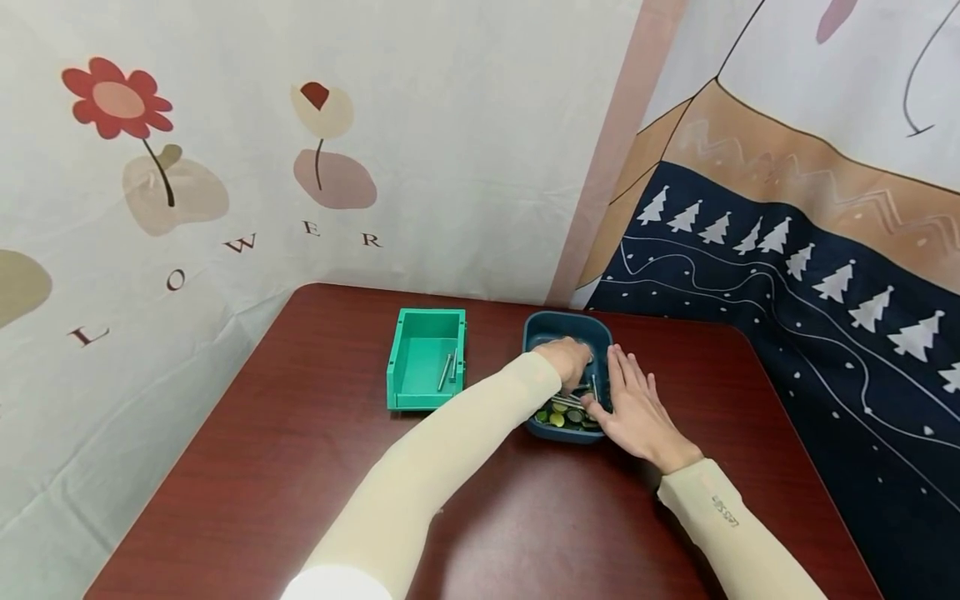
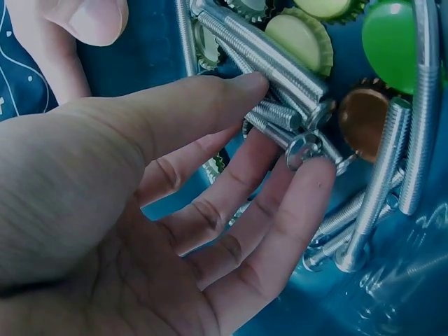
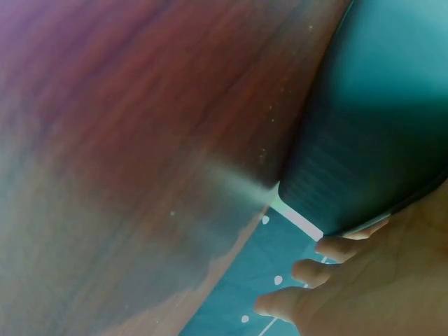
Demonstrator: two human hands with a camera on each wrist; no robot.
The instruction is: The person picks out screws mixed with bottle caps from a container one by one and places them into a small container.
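Note:
In the head view my left hand (image 1: 567,360) reaches down into a dark blue bin (image 1: 567,435) holding metal bolts and bottle caps. The left wrist view shows its thumb and fingertips around a cluster of silver bolts (image 2: 276,66), pinching at their ends. Close by lie a yellow-green bottle cap (image 2: 301,40), a brown one (image 2: 364,122) and more loose bolts (image 2: 416,119). My right hand (image 1: 637,408) rests at the bin's right wall, fingers straight along the outside, thumb over the rim. Part of the bin's contents is hidden behind the left hand and forearm.
Left of the bin stands a green tray (image 1: 397,375) with a couple of bolts (image 1: 446,372) inside. Both containers sit toward the far edge of a dark red table (image 1: 300,417). A printed curtain (image 1: 465,167) hangs right behind it.

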